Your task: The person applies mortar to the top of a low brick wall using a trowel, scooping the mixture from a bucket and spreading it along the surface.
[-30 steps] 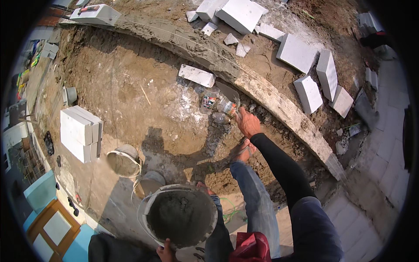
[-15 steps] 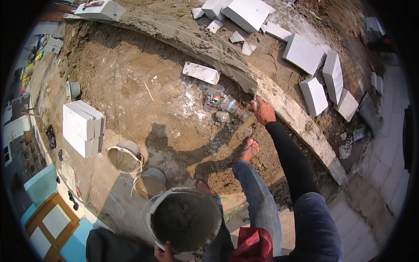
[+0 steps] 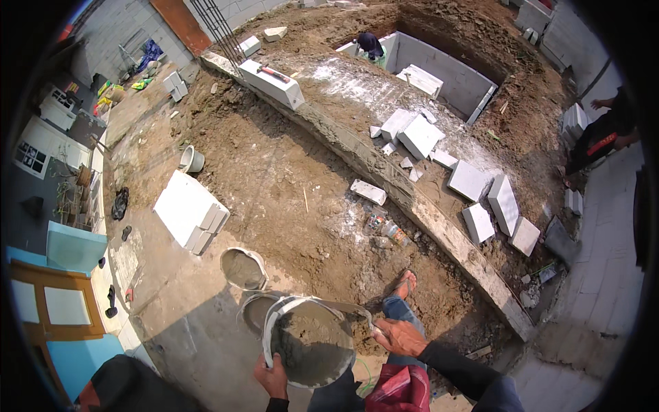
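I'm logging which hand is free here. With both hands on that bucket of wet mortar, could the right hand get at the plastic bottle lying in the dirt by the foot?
Probably not as things stand: the right hand grips the rim of the mortar bucket, sharing it with the left hand. The plastic bottle lies uncovered on the soil beyond the foot.

Your left hand (image 3: 272, 377) grips the near rim of a bucket (image 3: 310, 341) of wet mortar, and your right hand (image 3: 400, 336) holds its far rim. Two more buckets (image 3: 243, 268) sit on the ground just beyond it. White blocks (image 3: 190, 211) are stacked to the left, others lie along the curved concrete edge (image 3: 384, 180).
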Demonstrator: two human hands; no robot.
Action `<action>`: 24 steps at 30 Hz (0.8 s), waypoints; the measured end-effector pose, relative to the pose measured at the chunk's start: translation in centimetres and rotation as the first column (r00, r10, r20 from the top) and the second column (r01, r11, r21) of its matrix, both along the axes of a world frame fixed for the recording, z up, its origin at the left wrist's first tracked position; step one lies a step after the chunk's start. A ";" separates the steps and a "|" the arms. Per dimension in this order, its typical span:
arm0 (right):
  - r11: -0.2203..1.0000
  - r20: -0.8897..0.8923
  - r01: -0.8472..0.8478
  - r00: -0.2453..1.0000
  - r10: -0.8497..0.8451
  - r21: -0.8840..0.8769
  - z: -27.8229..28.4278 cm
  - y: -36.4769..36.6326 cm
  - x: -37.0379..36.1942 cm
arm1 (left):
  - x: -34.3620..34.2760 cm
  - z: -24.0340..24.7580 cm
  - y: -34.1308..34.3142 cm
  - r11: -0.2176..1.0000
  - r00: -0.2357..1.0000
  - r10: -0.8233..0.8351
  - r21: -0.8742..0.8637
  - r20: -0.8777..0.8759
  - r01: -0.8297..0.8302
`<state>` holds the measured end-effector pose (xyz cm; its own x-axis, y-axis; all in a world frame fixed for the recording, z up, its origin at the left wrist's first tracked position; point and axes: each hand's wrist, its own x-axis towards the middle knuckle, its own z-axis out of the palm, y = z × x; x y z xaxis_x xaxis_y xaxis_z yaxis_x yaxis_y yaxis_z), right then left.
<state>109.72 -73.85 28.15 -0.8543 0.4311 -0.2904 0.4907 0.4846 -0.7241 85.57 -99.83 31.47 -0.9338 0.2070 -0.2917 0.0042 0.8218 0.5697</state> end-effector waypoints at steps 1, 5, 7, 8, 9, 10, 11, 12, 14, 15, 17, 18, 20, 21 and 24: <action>0.994 0.079 -0.107 0.991 0.107 -0.011 2.2 -2.5 -1.1 | -0.4 0.1 -1.2 0.991 0.996 0.003 0.130 -0.085 0.009; 0.923 0.100 -0.336 0.941 0.322 0.187 7.3 -8.6 -8.4 | -1.8 6.2 -1.4 0.919 0.857 -0.223 0.192 -0.465 0.343; 0.893 0.007 -0.239 0.967 0.256 0.380 9.4 -9.6 -12.9 | -3.8 8.6 -1.7 0.822 0.770 -0.337 0.231 -0.542 0.521; 0.863 -0.050 -0.156 0.978 0.205 0.481 8.8 -9.6 -15.0 | -4.8 9.8 -1.4 0.785 0.718 -0.402 0.189 -0.568 0.590; 0.811 -0.059 -0.139 0.976 0.208 0.569 7.8 -9.5 -16.2 | -5.5 10.8 -0.7 0.746 0.750 -0.395 0.291 -0.531 0.599; 0.753 -0.064 -0.123 0.975 0.214 0.646 7.1 -9.8 -16.9 | -5.7 12.5 0.1 0.725 0.793 -0.390 0.375 -0.467 0.578; 0.735 0.023 -0.213 0.965 0.260 0.644 6.4 -10.8 -16.5 | -6.2 13.6 1.0 0.687 0.804 -0.367 0.447 -0.468 0.573; 0.704 0.082 -0.288 0.947 0.312 0.649 7.5 -11.8 -15.8 | -6.7 14.1 1.0 0.655 0.819 -0.342 0.508 -0.461 0.560; 0.619 0.186 -0.432 0.887 0.422 0.657 12.8 -12.5 -14.6 | -7.6 15.4 -0.1 0.634 0.882 -0.258 0.619 -0.396 0.463; 0.649 0.188 -0.431 0.892 0.412 0.627 14.4 -11.9 -14.7 | -8.1 16.1 -0.5 0.613 0.904 -0.222 0.669 -0.364 0.420; 0.681 0.083 -0.214 0.972 0.220 0.700 15.0 -10.0 -17.3 | -7.8 16.7 -0.7 0.592 0.890 -0.251 0.667 -0.380 0.452; 0.675 0.031 -0.101 0.993 0.114 0.731 14.9 -9.8 -17.6 | -7.1 17.3 -0.8 0.573 0.883 -0.269 0.673 -0.384 0.467; 0.592 -0.009 -0.096 0.985 0.171 0.800 11.6 -10.3 -16.0 | -6.6 18.1 0.3 0.542 0.875 -0.303 0.687 -0.377 0.483; 0.560 0.027 -0.174 0.965 0.259 0.810 10.9 -12.2 -14.7 | -7.2 18.3 0.6 0.535 0.880 -0.291 0.699 -0.374 0.474; 0.655 0.086 -0.218 0.970 0.228 0.724 15.8 -14.2 -15.2 | -8.2 17.8 0.0 0.535 0.855 -0.275 0.669 -0.439 0.516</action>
<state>94.49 -88.04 43.92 -0.9541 0.2970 0.0394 0.2919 0.9510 -0.1024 77.41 -99.88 49.30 -0.7068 0.6009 0.3734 0.4560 -0.0166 0.8898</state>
